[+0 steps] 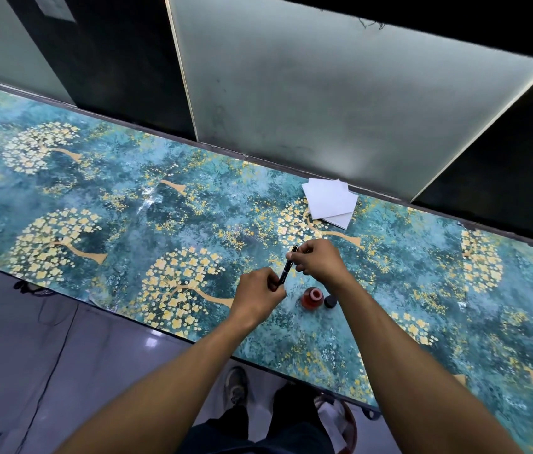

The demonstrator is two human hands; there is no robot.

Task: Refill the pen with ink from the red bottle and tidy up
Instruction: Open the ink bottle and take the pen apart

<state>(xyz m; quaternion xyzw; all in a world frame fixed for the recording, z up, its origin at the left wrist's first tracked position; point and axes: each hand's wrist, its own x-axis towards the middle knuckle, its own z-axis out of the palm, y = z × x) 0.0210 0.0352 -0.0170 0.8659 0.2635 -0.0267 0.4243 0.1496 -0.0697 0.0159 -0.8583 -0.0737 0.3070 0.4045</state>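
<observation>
- Head view: I am holding the black pen [287, 266] up over the tabletop [127, 204], slanted, with its upper end pointing away from me and its lower end toward my left side.
- My left hand [260, 294] is curling round the lower end of the pen, fingers closed on it; the tip of that end is hidden inside my grip.
- My right hand [319, 258] is pinching the upper part of the pen between thumb and fingertips, just below the top end, which is sticking out past my fingers.
- The two hands are sitting close together, with a short stretch of the barrel showing between them.
- The red bottle [313, 298] is standing upright on the tabletop just under my right wrist, open, its round mouth showing.
- Its black cap [331, 302] is lying on the tabletop right beside the bottle, on the bottle's right; whether they touch, I cannot tell.
- A small stack of white papers [330, 202] is lying farther away, near the far edge of the tabletop by the frosted glass panel [324, 103].
- The tabletop is wearing a teal covering printed with golden trees.
- Below the near edge, I am seeing my shoe [236, 386] on the grey floor [29, 339].
</observation>
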